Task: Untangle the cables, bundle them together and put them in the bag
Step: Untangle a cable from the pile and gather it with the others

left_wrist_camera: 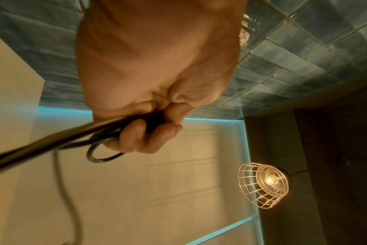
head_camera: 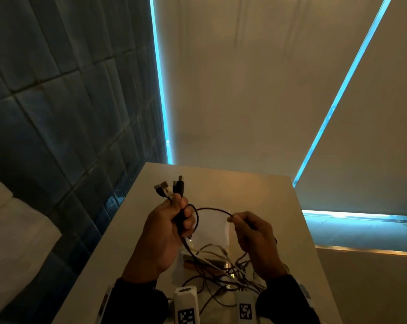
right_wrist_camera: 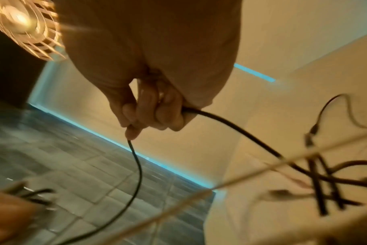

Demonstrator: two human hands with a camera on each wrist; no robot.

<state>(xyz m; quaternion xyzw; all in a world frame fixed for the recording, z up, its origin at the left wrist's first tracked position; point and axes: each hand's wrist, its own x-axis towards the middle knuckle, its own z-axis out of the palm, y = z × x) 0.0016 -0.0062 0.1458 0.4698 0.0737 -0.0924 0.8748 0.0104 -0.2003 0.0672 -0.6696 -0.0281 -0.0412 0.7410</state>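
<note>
My left hand (head_camera: 167, 226) fists the plug ends (head_camera: 168, 187); right hand (head_camera: 250, 232) pinches one black cable (head_camera: 212, 209). Yank it and the table pile (head_camera: 223, 265) probably knots tighter (classic).

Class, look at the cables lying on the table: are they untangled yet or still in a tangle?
Still tangled: the loose cables cross over one another in a heap on the table.

Dark long sleeves (head_camera: 137, 300) on both forearms, bottom of head view. White box-shaped wrist cameras (head_camera: 186, 305) strapped at each wrist, black-and-white square marker tags (head_camera: 245, 311) on faces.
</note>
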